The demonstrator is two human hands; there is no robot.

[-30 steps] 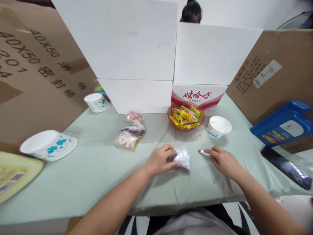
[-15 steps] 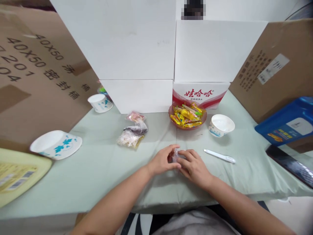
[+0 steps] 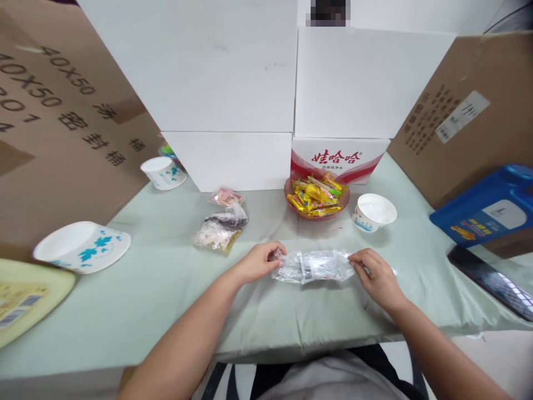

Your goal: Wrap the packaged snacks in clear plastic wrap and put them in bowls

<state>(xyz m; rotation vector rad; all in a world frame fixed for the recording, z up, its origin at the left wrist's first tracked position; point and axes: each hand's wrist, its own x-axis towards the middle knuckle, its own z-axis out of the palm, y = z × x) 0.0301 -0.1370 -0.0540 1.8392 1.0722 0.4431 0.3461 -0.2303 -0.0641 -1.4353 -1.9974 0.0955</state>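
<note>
A clear, crinkled plastic bag [image 3: 325, 265] is stretched sideways between my hands, just above the cloth or resting on it; I cannot tell which. My left hand [image 3: 260, 261] pinches its left end between thumb and fingers. The right end is pinched by my right hand [image 3: 378, 278]. Light bands and a few dark marks show through the plastic, but what is inside, if anything, is unclear. Behind my right hand, the white box cutter [image 3: 395, 271] is nearly all hidden. Several small plastic packets [image 3: 220, 228] lie beyond my left hand.
A reddish bowl [image 3: 293, 213] of yellow-wrapped snacks stands ahead, beside a white paper bowl [image 3: 366, 223]. Two more paper bowls [image 3: 104, 250] [image 3: 164, 176] are on the left. Cardboard boxes [image 3: 441, 144] wall the table; a blue bottle [image 3: 491, 214] and a phone [image 3: 487, 280] lie right.
My hands have moved apart, and the plastic bunched between them is now drawn out long. My right hand has shifted right, covering most of the box cutter.
</note>
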